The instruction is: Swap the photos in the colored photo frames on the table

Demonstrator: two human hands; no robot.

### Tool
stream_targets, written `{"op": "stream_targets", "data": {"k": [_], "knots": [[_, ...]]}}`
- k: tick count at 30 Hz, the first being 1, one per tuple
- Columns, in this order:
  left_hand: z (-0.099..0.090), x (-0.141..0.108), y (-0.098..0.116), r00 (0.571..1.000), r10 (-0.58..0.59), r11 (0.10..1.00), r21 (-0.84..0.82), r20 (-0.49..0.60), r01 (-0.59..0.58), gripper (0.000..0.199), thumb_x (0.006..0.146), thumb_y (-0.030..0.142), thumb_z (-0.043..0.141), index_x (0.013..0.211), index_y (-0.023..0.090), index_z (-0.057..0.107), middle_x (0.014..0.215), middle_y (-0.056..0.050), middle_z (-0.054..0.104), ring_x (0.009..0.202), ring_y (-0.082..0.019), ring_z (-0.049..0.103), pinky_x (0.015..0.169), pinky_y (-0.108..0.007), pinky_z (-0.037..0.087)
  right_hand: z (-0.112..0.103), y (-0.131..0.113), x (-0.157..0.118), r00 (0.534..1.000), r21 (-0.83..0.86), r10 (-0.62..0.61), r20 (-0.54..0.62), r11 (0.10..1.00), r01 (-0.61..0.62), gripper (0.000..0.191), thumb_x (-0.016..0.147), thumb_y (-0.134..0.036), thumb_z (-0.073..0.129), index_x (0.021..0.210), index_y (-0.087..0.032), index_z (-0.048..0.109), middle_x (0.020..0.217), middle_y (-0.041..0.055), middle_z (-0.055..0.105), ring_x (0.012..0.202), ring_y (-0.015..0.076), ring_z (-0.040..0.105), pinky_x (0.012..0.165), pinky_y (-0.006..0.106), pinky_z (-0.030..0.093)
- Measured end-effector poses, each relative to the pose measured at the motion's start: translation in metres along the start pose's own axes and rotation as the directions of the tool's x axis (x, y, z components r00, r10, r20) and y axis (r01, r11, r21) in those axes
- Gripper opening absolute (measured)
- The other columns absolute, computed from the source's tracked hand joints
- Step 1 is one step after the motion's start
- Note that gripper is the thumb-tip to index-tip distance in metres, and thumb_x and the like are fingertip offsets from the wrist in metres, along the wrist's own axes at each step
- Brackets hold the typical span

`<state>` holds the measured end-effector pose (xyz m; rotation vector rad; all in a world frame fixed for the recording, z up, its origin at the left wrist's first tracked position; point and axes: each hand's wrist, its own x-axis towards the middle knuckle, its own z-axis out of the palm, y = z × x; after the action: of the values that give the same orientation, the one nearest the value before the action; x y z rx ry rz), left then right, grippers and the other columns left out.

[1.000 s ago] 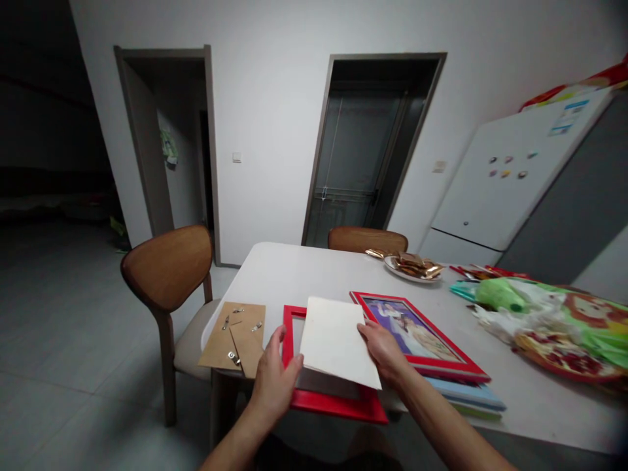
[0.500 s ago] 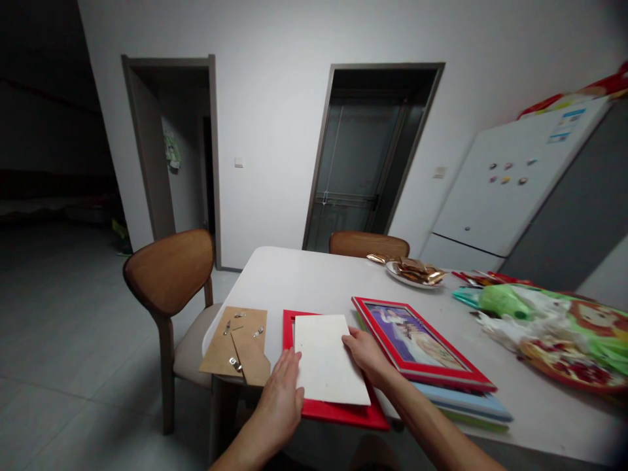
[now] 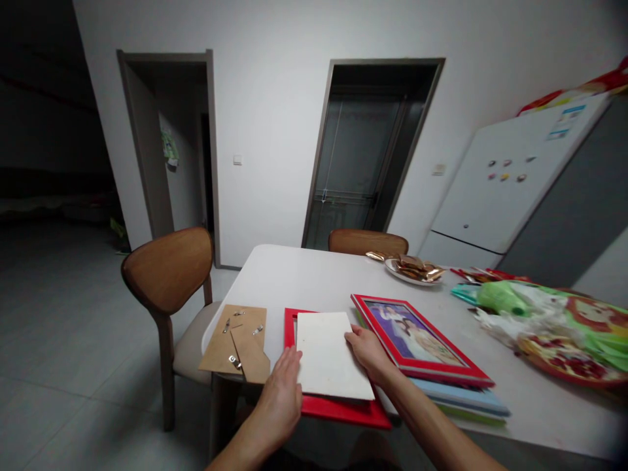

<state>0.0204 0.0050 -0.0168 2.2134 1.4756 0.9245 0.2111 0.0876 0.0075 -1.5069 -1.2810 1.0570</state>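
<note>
A plain white rectangular sheet, stiff like card (image 3: pixel 328 356), lies over a red picture frame (image 3: pixel 338 413) at the table's near edge. The sheet sits a little askew, so the frame's red border shows at the left, top and bottom. My left hand (image 3: pixel 280 392) holds the sheet's left edge, its fingers pointing away from me along that side. On the opposite edge, my right hand (image 3: pixel 367 353) grips the sheet with its fingertips near the upper right. Whatever lies inside the frame under the sheet is mostly hidden.
Left of the frame, a brown backing board (image 3: pixel 255 356) carries several small metal clips. At right, a red-framed photo (image 3: pixel 417 333) tops a stack with a blue frame (image 3: pixel 461 396). Beyond are a plate of wrapped snacks (image 3: pixel 415 269), plastic bags (image 3: pixel 505 297) and a wooden chair (image 3: pixel 169 268).
The white sheet has shifted slightly to the right over the red frame, with both hands keeping their hold on its sides. The view has moved slightly.
</note>
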Motion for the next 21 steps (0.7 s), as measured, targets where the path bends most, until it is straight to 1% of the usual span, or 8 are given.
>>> {"op": "stream_targets", "data": {"k": [4, 7, 10, 12, 14, 17, 19, 21], "knots": [[-0.003, 0.002, 0.001, 1.0, -0.004, 1.0, 0.01, 0.03, 0.004, 0.053, 0.067, 0.003, 0.034, 0.119, -0.001, 0.04, 0.127, -0.021, 0.041, 0.119, -0.023, 0.036, 0.101, -0.04, 0.029, 0.0, -0.002, -0.001, 0.999, 0.028, 0.035, 0.041, 0.999, -0.036, 0.037, 0.062, -0.014, 0.038, 0.094, -0.01, 0.058, 0.065, 0.0064, 0.066, 0.054, 0.0163, 0.061, 0.051, 0.022, 0.045], [-0.004, 0.003, 0.002, 1.0, -0.016, 1.0, -0.006, 0.026, 0.016, 0.052, 0.068, 0.003, 0.034, 0.119, 0.003, 0.041, 0.127, -0.019, 0.042, 0.119, -0.023, 0.036, 0.101, -0.04, 0.03, 0.003, 0.001, 0.0, 0.996, 0.004, 0.03, 0.079, 1.0, -0.03, 0.038, 0.062, -0.013, 0.038, 0.094, -0.009, 0.058, 0.065, 0.0071, 0.066, 0.058, 0.0171, 0.062, 0.054, 0.022, 0.045], [-0.003, 0.003, 0.002, 0.999, 0.006, 1.0, 0.001, 0.036, -0.006, 0.053, 0.068, 0.003, 0.034, 0.12, 0.006, 0.041, 0.128, -0.017, 0.041, 0.119, -0.022, 0.035, 0.1, -0.042, 0.029, 0.005, 0.005, 0.002, 0.998, -0.019, -0.016, 0.063, 1.0, 0.017, 0.038, 0.064, -0.014, 0.037, 0.096, -0.009, 0.057, 0.069, 0.0073, 0.067, 0.065, 0.0178, 0.062, 0.059, 0.024, 0.046], [-0.003, 0.002, 0.001, 0.998, 0.019, 1.0, 0.02, 0.051, -0.02, 0.054, 0.067, 0.002, 0.034, 0.12, 0.003, 0.04, 0.128, -0.019, 0.04, 0.12, -0.023, 0.034, 0.101, -0.042, 0.029, 0.005, 0.005, 0.004, 0.998, -0.095, -0.053, 0.034, 0.994, 0.056, 0.037, 0.066, -0.016, 0.036, 0.096, -0.009, 0.057, 0.075, 0.0081, 0.067, 0.069, 0.0181, 0.061, 0.061, 0.024, 0.045], [-0.003, 0.002, 0.0, 0.998, 0.029, 0.999, 0.039, 0.06, -0.031, 0.055, 0.065, 0.001, 0.034, 0.12, 0.003, 0.04, 0.128, -0.019, 0.04, 0.12, -0.024, 0.034, 0.1, -0.042, 0.029, 0.005, 0.002, 0.003, 0.996, -0.23, -0.091, 0.007, 0.969, 0.09, 0.035, 0.067, -0.016, 0.035, 0.093, -0.01, 0.058, 0.081, 0.0096, 0.066, 0.071, 0.0182, 0.061, 0.062, 0.024, 0.044], [-0.001, 0.002, -0.001, 0.997, 0.043, 0.997, 0.065, 0.065, -0.047, 0.056, 0.064, 0.0, 0.034, 0.12, 0.002, 0.04, 0.128, -0.02, 0.04, 0.12, -0.024, 0.033, 0.1, -0.044, 0.029, 0.003, -0.005, 0.0, 0.983, -0.52, -0.183, 0.005, 0.84, 0.159, 0.032, 0.069, -0.019, 0.036, 0.09, -0.01, 0.059, 0.088, 0.0124, 0.064, 0.078, 0.0191, 0.058, 0.069, 0.025, 0.041], [0.001, 0.002, -0.002, 0.996, 0.049, 0.995, 0.084, 0.075, -0.055, 0.055, 0.065, 0.0, 0.034, 0.119, -0.001, 0.04, 0.127, -0.022, 0.039, 0.121, -0.025, 0.032, 0.1, -0.043, 0.029, 0.003, -0.007, -0.003, 0.975, -0.705, -0.22, 0.01, 0.69, 0.163, 0.033, 0.072, -0.024, 0.038, 0.091, -0.008, 0.059, 0.091, 0.0156, 0.062, 0.083, 0.0214, 0.056, 0.074, 0.027, 0.039], [0.002, 0.003, -0.001, 0.996, 0.048, 0.995, 0.084, 0.073, -0.055, 0.052, 0.066, 0.0, 0.033, 0.118, -0.001, 0.041, 0.126, -0.022, 0.04, 0.12, -0.025, 0.033, 0.1, -0.044, 0.029, 0.004, -0.005, -0.007, 0.973, -0.83, -0.229, -0.012, 0.545, 0.118, 0.036, 0.074, -0.03, 0.037, 0.094, -0.007, 0.058, 0.099, 0.0187, 0.057, 0.09, 0.0258, 0.052, 0.076, 0.033, 0.037]]}}
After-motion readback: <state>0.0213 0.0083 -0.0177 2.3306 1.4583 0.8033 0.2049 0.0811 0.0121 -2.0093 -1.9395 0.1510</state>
